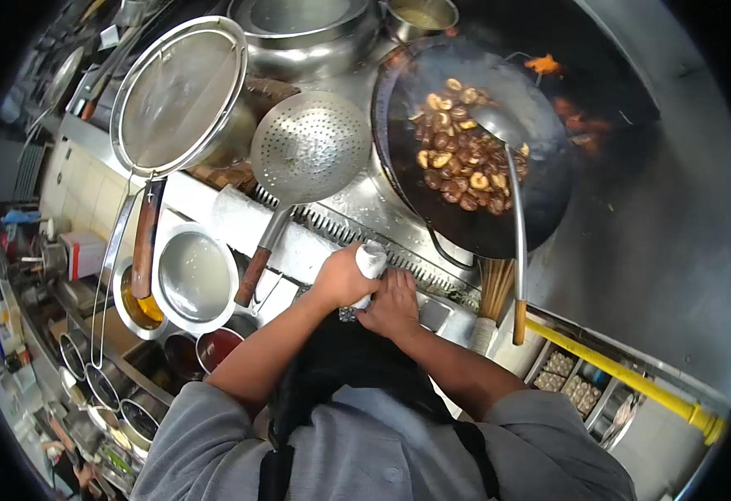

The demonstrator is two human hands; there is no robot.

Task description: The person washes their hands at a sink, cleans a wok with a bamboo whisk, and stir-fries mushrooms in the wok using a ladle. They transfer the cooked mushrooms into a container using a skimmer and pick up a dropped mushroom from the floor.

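Observation:
My left hand (pixel 342 277) is closed round a bunched white cloth (pixel 371 260) at the front edge of the stove. Against the cloth's lower end, my right hand (pixel 394 304) is closed, its fingers together and partly hidden. Ahead and to the right, a black wok (pixel 546 200) holds browned, glossy mushroom pieces (pixel 465 159), with some steam over them. A long-handled ladle (pixel 519 225) rests in the wok, its bowl on the food and its wooden grip over the near rim. Neither hand touches the wok or ladle.
A perforated skimmer (pixel 311 146) and a fine mesh strainer (pixel 180 96) lie to the left. Flames (pixel 578 117) show beyond the wok. Bowls of liquid (pixel 197 275) stand at left. A bamboo brush (pixel 495 288) and yellow pipe (pixel 616 367) are at right.

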